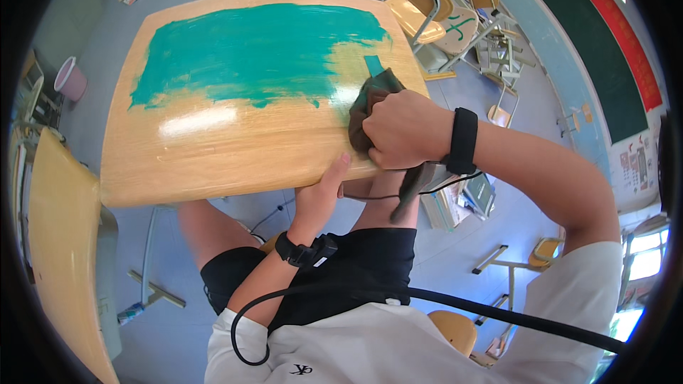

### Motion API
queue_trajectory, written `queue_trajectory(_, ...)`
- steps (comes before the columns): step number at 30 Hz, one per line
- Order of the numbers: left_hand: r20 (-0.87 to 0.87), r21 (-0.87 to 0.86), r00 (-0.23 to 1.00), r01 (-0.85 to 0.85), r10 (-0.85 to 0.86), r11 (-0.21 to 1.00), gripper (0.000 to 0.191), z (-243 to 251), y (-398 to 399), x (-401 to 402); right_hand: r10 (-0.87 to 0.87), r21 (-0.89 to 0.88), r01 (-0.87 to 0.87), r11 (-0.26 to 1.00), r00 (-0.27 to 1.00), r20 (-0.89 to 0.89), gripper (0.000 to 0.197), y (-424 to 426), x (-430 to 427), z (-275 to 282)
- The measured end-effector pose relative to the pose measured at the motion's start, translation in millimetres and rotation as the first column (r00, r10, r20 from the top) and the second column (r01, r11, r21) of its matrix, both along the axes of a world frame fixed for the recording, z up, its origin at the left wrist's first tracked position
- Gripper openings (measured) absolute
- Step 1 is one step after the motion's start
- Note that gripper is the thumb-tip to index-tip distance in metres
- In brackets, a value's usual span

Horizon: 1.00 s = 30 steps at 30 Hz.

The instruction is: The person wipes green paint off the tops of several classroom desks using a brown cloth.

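A wooden desktop (256, 154) with rounded corners spans the view before me. Green paint (251, 53) covers much of its far half, streaky at the edges. My right hand (408, 128) is closed around a dark cloth (368, 101), pressed on the right side of the desktop. A loose end of the cloth hangs past the near edge. Just beyond the cloth lies a small green strip (373, 65); whether it is paint or tape I cannot tell. My left hand (319, 197) grips the desk's near edge, thumb on top, fingers mostly hidden underneath.
Another wooden desk (64, 256) adjoins on the left. A pink bin (71, 79) stands beyond it. Chairs (419, 5) crowd the far right, near a blackboard (592, 48). Books (453, 200) lie on the floor by my leg. A black cable (427, 294) crosses my body.
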<state>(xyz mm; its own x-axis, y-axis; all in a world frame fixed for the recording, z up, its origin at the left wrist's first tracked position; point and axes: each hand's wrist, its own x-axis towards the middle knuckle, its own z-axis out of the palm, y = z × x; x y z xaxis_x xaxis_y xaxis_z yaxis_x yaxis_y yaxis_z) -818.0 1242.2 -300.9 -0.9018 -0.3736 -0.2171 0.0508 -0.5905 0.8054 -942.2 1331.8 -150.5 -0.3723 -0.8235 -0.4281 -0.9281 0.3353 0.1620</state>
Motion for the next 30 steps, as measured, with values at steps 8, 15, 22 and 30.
queue_trajectory(8,-0.004,-0.025,1.000,0.029,-0.029,0.999,0.018,1,7,2,-0.152,-0.093,0.153,0.984,0.988,0.018,0.036,-63,-82,-7)
queue_trajectory(15,-0.026,-0.071,1.000,-0.009,0.007,0.997,0.019,10,0,0,-0.187,-0.186,0.186,0.965,0.982,0.012,0.039,-75,-106,-17)
queue_trajectory(22,-0.010,-0.099,1.000,0.006,-0.007,0.995,0.020,-1,3,0,-0.031,-0.157,0.051,0.986,0.991,0.127,0.034,16,-26,-4)
queue_trajectory(30,-0.036,-0.147,0.998,0.046,-0.052,0.988,0.024,5,2,2,-0.108,-0.331,0.386,0.861,0.774,0.624,0.036,23,-58,17)
